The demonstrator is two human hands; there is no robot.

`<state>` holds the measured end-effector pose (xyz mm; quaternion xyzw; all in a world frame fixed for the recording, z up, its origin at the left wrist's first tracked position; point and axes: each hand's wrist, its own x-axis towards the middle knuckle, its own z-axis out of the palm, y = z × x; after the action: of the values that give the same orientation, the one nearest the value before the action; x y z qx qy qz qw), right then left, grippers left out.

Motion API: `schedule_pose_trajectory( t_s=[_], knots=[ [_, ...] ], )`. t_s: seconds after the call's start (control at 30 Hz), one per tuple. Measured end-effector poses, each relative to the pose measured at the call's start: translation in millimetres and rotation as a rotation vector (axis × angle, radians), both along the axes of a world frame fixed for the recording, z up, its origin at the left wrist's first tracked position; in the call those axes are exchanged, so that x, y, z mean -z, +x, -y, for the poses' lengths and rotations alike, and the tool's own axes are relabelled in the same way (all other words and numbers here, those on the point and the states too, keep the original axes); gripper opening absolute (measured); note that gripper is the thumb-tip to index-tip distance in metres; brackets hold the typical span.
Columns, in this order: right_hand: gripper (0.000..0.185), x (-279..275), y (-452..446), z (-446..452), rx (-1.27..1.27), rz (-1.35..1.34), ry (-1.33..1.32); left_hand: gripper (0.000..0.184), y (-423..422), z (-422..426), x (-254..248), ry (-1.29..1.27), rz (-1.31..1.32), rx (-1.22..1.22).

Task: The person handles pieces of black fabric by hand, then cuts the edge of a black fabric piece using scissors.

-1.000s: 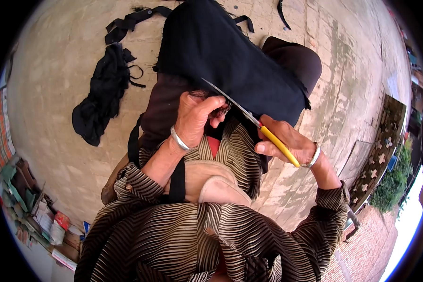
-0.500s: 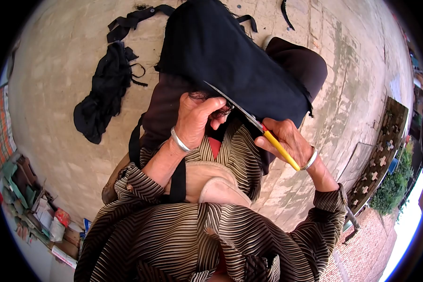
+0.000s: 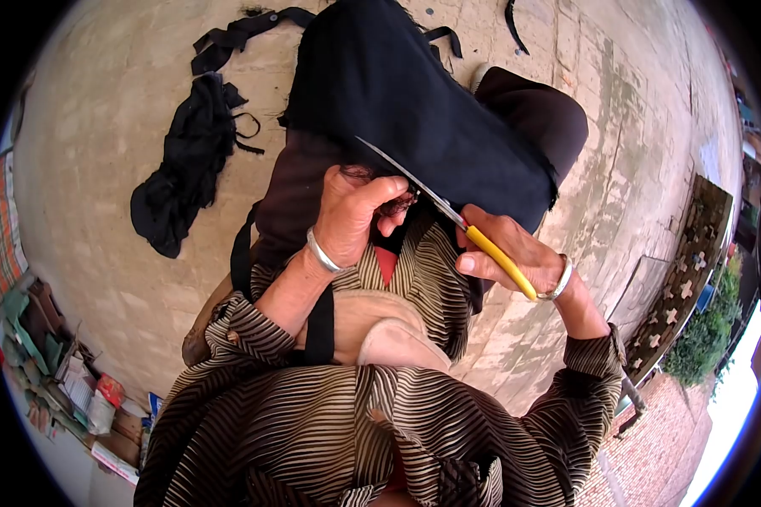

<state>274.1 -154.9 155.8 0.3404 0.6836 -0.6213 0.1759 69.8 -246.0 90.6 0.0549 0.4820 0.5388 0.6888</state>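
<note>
**Dark and Pale-Gold Stripes, Two Silver Bangles**

The person wears a long-sleeved shirt (image 3: pixel 287 422) in narrow black and pale-gold stripes, which meet in chevrons across the body and slant differently along the front band (image 3: pixel 375 389). The left cuff (image 3: pixel 258 328) is turned back and shows a round brownish button (image 3: pixel 232 336); the right cuff (image 3: pixel 590 353) sits loose, its outer edge standing away from the forearm. Each wrist carries a silver bangle, the left one (image 3: pixel 320 252) a smooth band, the right one (image 3: pixel 558 281) similarly plain. Red cloth (image 3: pixel 386 264) peeks between the shirt's lower front edges. Below come dark brownish trousers (image 3: pixel 287 186) and a pale shoe (image 3: pixel 480 78), mostly hidden.
</note>
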Motion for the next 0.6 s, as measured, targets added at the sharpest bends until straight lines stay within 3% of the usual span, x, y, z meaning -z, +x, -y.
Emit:
schedule_pose_trajectory(
  t_s=[0.3, 0.6],
  knots=[
    [0.061, 4, -6, 6, 0.031, 0.031, 0.137, 0.013, -2, 1, 0, -0.010, 0.007, -0.008],
    [0.067, 8, -6, 5, -0.003, 0.025, 0.070, 0.011, -5, 4, 3, -0.014, 0.014, 0.000]
  ],
)
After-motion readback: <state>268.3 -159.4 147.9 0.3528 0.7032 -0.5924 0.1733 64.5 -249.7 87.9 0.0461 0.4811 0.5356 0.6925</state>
